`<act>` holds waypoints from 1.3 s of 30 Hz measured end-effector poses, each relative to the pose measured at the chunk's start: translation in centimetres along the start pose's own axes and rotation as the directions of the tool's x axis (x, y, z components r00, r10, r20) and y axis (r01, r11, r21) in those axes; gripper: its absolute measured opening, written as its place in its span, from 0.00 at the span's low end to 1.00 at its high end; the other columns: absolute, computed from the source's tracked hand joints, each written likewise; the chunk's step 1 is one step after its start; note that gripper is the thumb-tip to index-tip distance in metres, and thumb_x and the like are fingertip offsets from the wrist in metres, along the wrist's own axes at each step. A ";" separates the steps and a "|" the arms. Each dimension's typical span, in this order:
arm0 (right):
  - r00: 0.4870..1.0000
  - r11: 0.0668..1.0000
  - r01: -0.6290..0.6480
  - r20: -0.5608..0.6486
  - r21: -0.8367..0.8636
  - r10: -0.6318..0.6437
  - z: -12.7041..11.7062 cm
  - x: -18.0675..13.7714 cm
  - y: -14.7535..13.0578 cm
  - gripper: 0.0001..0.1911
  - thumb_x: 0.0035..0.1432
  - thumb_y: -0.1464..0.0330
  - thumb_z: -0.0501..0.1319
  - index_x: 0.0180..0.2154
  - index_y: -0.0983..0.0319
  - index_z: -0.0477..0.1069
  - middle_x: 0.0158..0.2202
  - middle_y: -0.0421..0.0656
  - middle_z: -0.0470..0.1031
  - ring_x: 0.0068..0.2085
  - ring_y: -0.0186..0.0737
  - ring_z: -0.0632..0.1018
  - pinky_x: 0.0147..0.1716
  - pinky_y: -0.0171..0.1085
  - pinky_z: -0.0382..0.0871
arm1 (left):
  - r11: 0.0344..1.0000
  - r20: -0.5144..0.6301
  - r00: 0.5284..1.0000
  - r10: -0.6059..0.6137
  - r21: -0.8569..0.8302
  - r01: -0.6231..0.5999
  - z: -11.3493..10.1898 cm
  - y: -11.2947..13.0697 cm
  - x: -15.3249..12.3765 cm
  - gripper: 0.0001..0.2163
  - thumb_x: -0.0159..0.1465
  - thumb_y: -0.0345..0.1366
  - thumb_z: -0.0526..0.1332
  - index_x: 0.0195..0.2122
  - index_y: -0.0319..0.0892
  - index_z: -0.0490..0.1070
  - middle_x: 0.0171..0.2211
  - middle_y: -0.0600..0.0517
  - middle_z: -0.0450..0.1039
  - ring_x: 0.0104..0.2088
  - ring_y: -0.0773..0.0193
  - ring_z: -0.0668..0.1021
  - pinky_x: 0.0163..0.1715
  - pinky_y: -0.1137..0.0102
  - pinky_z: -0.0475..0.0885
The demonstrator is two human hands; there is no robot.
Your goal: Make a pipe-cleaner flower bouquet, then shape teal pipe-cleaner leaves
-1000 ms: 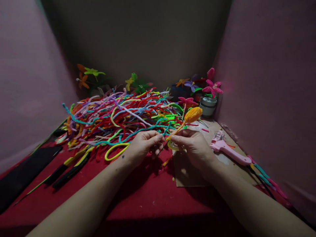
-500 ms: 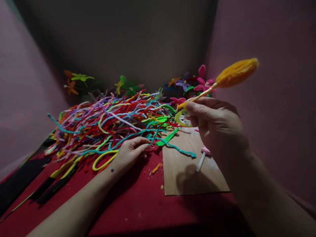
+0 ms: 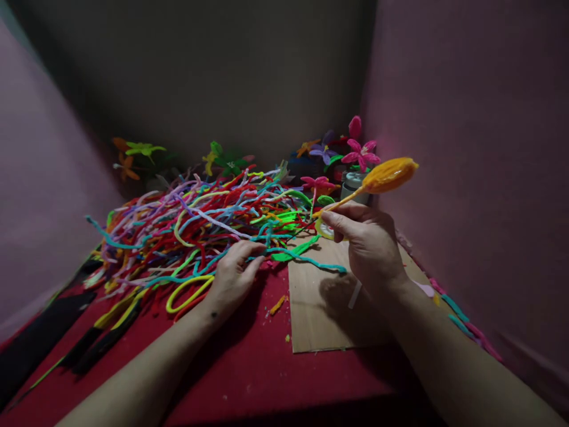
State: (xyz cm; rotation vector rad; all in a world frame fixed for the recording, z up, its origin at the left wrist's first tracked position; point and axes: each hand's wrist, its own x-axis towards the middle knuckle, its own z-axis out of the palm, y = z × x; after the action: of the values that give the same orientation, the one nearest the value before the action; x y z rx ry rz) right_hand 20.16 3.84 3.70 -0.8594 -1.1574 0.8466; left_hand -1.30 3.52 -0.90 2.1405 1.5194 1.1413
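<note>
Orange bud (image 3: pixel 389 174) on its thin stem is lower than half a second ago: it was up against the wall at the right, now it sits over the far right part of the table, just in front of the pink flowers (image 3: pixel 359 149). Right hand (image 3: pixel 371 246) is pinched closed on the stem, with a yellow-green tape ring (image 3: pixel 324 228) tucked under the fingers. A second ago both hands were together on the stem; left hand (image 3: pixel 233 274) has since let go and now lies loosely curled, holding nothing I can see, fingertips on the near edge of the pipe-cleaner pile (image 3: pixel 200 219), touching a teal strand (image 3: pixel 311 262). My read: wrapping paused, next strand being picked.

Head view, materials:
- pile: fuzzy wire strands, many colours, tangled, filling the far left of the table
- bud: tight-wound, oval, matte
- board (image 3: pixel 329 308): flat pale wood, near right
- table (image 3: pixel 249 367): red felt-like cloth, orange scraps on it
</note>
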 end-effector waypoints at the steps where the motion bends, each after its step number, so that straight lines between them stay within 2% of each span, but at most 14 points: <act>1: 1.000 1.000 0.013 -0.006 -0.009 -0.013 0.1 -0.1 -0.2 0.06 0.45 0.67 0.64 0.25 0.63 0.75 0.21 0.38 0.68 0.22 0.29 0.63 0.20 0.32 0.56 | 1.000 0.037 0.999 0.008 -0.001 -0.008 0.4 0.6 0.4 0.09 0.58 0.38 0.56 0.35 0.43 0.72 0.36 0.49 0.73 0.39 0.62 0.74 0.42 0.69 0.66; 4: 0.998 0.999 0.050 -0.048 -0.001 -0.050 0.1 -0.2 -0.7 0.06 0.46 0.66 0.64 0.26 0.63 0.75 0.21 0.38 0.68 0.22 0.29 0.63 0.21 0.32 0.57 | 0.999 0.226 0.974 0.023 0.026 -0.029 2.4 2.7 2.4 0.10 0.58 0.38 0.55 0.38 0.44 0.72 0.33 0.50 0.75 0.33 0.62 0.75 0.36 0.70 0.67; 6: 0.993 0.997 0.076 -0.095 0.021 -0.074 -0.1 0.0 -0.7 0.06 0.46 0.66 0.64 0.27 0.63 0.75 0.22 0.38 0.68 0.23 0.29 0.63 0.21 0.32 0.57 | 0.992 0.289 0.957 0.011 0.118 -0.047 4.2 3.7 4.2 0.11 0.56 0.38 0.56 0.38 0.44 0.73 0.29 0.50 0.75 0.29 0.62 0.75 0.30 0.70 0.66; 8: 0.986 0.995 0.096 -0.143 0.038 -0.089 -0.3 0.3 -0.4 0.06 0.46 0.66 0.64 0.27 0.62 0.75 0.22 0.38 0.68 0.22 0.29 0.63 0.21 0.32 0.57 | 0.970 0.303 0.952 -0.036 0.240 -0.039 6.1 4.4 5.7 0.10 0.52 0.38 0.60 0.35 0.43 0.73 0.26 0.49 0.74 0.28 0.59 0.74 0.28 0.69 0.65; 12: 0.972 0.989 0.101 -0.222 0.107 -0.075 -0.8 1.1 0.4 0.04 0.44 0.68 0.64 0.25 0.63 0.74 0.20 0.36 0.66 0.21 0.28 0.62 0.20 0.32 0.56 | 0.970 0.257 0.966 -0.013 0.240 -0.051 7.7 5.0 7.1 0.02 0.50 0.33 0.60 0.23 0.42 0.71 0.23 0.48 0.73 0.29 0.57 0.75 0.29 0.69 0.64; 16: 0.952 0.945 0.123 -0.304 0.304 -0.026 -1.6 1.5 0.0 0.04 0.43 0.69 0.65 0.22 0.62 0.71 0.17 0.35 0.63 0.19 0.27 0.61 0.21 0.33 0.56 | 0.990 0.144 0.988 0.053 0.120 -0.070 5.7 5.8 6.1 0.06 0.55 0.33 0.55 0.32 0.44 0.70 0.24 0.53 0.72 0.26 0.65 0.74 0.29 0.72 0.66; 18: 0.943 0.924 0.160 -0.329 0.347 -0.039 -1.9 1.4 -0.8 0.03 0.44 0.69 0.64 0.23 0.61 0.71 0.18 0.35 0.64 0.20 0.28 0.63 0.22 0.33 0.57 | 0.977 0.116 0.990 0.084 -0.204 -0.059 4.3 6.2 5.0 0.06 0.56 0.34 0.55 0.35 0.44 0.67 0.23 0.56 0.71 0.20 0.69 0.72 0.24 0.74 0.66; 21: 0.935 0.908 0.188 -0.350 0.376 -0.048 -2.1 1.2 -1.6 0.02 0.44 0.70 0.64 0.24 0.61 0.71 0.19 0.35 0.66 0.20 0.28 0.64 0.22 0.33 0.57 | 0.887 0.153 0.979 0.137 -0.459 -0.053 2.9 6.3 2.8 0.04 0.57 0.34 0.56 0.34 0.42 0.67 0.29 0.52 0.73 0.27 0.66 0.76 0.27 0.73 0.69; 23: 0.936 0.901 0.171 -0.352 0.398 -0.022 -2.0 1.2 -1.6 0.03 0.42 0.70 0.65 0.23 0.61 0.72 0.18 0.35 0.66 0.19 0.28 0.64 0.21 0.33 0.56 | 0.850 0.187 0.977 0.102 -0.527 0.012 2.4 6.1 1.5 0.04 0.57 0.33 0.57 0.33 0.41 0.68 0.31 0.50 0.74 0.32 0.63 0.77 0.32 0.70 0.71; 26: 0.947 0.900 0.134 -0.320 0.415 0.007 -1.8 1.3 -1.1 0.04 0.40 0.70 0.65 0.22 0.62 0.72 0.16 0.35 0.64 0.18 0.27 0.63 0.20 0.32 0.55 | 0.770 0.228 0.973 -0.038 -0.613 0.174 1.9 5.4 0.3 0.05 0.58 0.34 0.57 0.34 0.40 0.69 0.31 0.51 0.75 0.33 0.63 0.77 0.37 0.68 0.71; 30: 0.962 0.919 0.098 -0.271 0.381 0.010 -1.4 1.1 -0.3 0.04 0.41 0.69 0.65 0.23 0.62 0.72 0.16 0.34 0.64 0.18 0.27 0.62 0.20 0.32 0.56 | 0.677 0.201 0.956 -0.213 -0.675 0.293 1.4 4.5 0.0 0.06 0.53 0.34 0.62 0.31 0.39 0.70 0.25 0.54 0.73 0.25 0.69 0.75 0.29 0.73 0.70; 34: 0.971 0.943 0.079 -0.238 0.323 0.001 -0.9 0.9 0.4 0.05 0.40 0.68 0.66 0.23 0.63 0.73 0.17 0.35 0.65 0.18 0.27 0.61 0.19 0.32 0.54 | 0.537 0.187 0.931 -0.314 -0.774 0.336 0.9 3.6 0.3 0.09 0.49 0.35 0.65 0.30 0.39 0.70 0.25 0.55 0.72 0.25 0.70 0.74 0.28 0.74 0.70; 36: 0.973 0.952 0.069 -0.231 0.300 0.002 -0.6 0.8 0.8 0.05 0.41 0.68 0.66 0.24 0.63 0.73 0.16 0.35 0.63 0.18 0.27 0.61 0.19 0.32 0.54 | 0.534 0.168 0.930 -0.328 -0.779 0.329 0.8 3.2 0.4 0.09 0.48 0.35 0.66 0.28 0.38 0.70 0.24 0.56 0.71 0.23 0.72 0.73 0.27 0.75 0.69; 39: 0.977 0.959 0.037 -0.213 0.281 0.025 -0.4 0.6 1.2 0.06 0.40 0.68 0.66 0.24 0.63 0.74 0.17 0.35 0.65 0.19 0.27 0.61 0.20 0.32 0.53 | 0.595 0.154 0.942 -0.297 -0.742 0.309 0.8 2.7 0.3 0.10 0.48 0.35 0.66 0.29 0.38 0.69 0.22 0.56 0.69 0.22 0.72 0.72 0.25 0.76 0.67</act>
State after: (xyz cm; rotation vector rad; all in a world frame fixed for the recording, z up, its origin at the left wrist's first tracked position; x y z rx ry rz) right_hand 20.47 4.81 2.78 -0.6898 -0.8249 0.8678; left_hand 1.08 2.83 0.39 1.2478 1.0373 1.3106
